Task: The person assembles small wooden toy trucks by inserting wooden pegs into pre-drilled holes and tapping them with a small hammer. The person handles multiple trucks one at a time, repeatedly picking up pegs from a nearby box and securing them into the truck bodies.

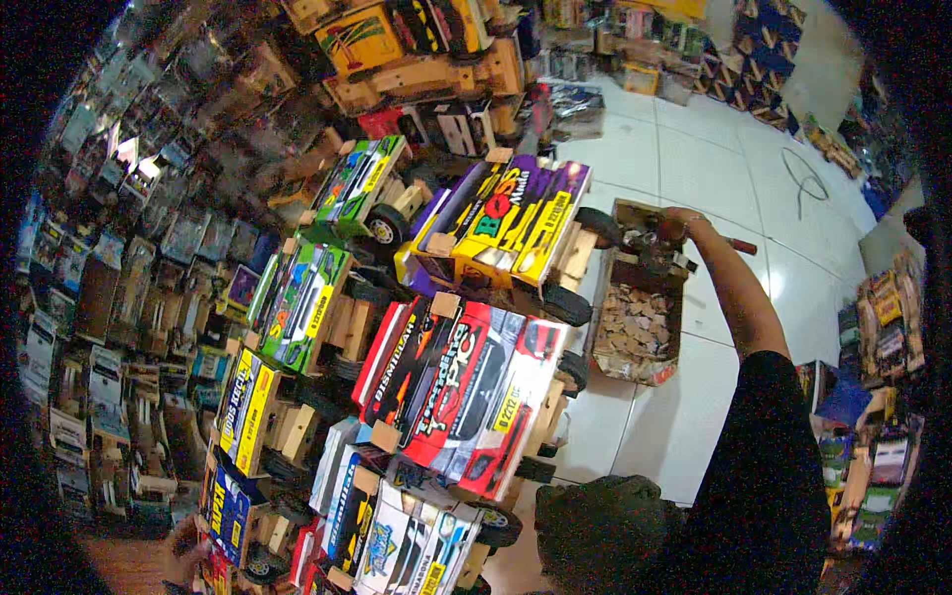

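Observation:
My right hand (680,224) reaches over the far end of a long open box (603,369), its fingers bent down and blurred. Beneath it lie dark metal pieces (654,256) I cannot make out. A reddish-brown handle (740,247) sticks out past the box's right side, close to my wrist. Small flat tan pieces (637,319) fill the near part of the box. At the lower left, what seems to be my left hand (184,551) shows dimly beside a blue-fronted toy truck (230,511); its fingers are not clear.
Stacked wooden toy trucks with black wheels stand left of the box, including a red one (486,397), a purple-and-yellow one (506,223) and a green one (302,302). Dark cloth (605,535) is near me. White tiles (635,129) lie beyond; more stacks (883,317) line the right.

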{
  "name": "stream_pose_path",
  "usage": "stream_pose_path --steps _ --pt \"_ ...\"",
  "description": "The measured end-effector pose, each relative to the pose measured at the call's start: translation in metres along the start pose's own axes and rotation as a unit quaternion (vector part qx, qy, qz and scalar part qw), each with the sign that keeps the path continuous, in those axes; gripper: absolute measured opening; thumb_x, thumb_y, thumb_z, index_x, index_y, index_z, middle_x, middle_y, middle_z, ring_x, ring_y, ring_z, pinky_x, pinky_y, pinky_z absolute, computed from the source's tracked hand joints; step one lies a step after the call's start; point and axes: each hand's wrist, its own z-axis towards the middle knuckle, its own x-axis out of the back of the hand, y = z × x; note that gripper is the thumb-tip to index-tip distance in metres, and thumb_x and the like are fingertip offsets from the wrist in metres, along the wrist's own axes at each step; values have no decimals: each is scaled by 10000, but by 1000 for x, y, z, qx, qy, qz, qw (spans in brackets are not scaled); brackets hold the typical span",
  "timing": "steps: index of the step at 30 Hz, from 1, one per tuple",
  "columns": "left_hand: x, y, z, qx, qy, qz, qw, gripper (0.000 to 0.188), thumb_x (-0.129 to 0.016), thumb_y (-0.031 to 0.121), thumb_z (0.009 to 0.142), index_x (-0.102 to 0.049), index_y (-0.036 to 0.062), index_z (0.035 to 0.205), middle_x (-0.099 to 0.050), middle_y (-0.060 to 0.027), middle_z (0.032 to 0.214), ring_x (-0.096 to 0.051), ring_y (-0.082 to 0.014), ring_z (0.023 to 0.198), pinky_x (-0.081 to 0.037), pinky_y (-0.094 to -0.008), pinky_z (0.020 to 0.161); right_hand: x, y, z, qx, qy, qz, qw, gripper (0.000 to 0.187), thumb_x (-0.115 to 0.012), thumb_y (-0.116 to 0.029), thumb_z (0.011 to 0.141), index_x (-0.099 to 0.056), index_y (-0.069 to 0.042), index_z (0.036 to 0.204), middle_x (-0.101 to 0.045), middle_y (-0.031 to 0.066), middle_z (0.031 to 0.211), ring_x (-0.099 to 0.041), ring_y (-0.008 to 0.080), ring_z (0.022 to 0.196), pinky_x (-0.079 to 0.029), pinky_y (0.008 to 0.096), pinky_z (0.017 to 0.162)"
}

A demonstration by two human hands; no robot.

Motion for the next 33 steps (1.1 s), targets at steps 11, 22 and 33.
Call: stream_pose_path --steps 11,22,33 --pt "5 -6 -17 71 30 35 996 587 -690 177 892 -458 3 1402 -567 -109 1329 -551 -228 1194 -436 -380 1023 -3 -45 -37 -25 56 235 970 371 -576 -378 907 -682 -128 1159 -714 114 1032 -683 222 892 -538 353 790" --pt "-17 -8 -51 -3 143 117 983 459 -652 278 929 -587 -25 1268 -663 -125 1179 -613 -200 1052 -469 -339 955 -20 12 4 104 20 269 957 413 -520 -310 960 -587 -71 1290 -683 76 1136 -627 189 991 -502 333 866" --pt "-8 -14 -73 31 172 198 965 536 -694 450 875 -660 12 1183 -662 -159 1172 -615 -247 1085 -472 -361 968 5 -26 -17 83 82 48 992 318 -600 -238 911 -624 -69 1180 -638 80 919 -582 182 814 -451 320 717"
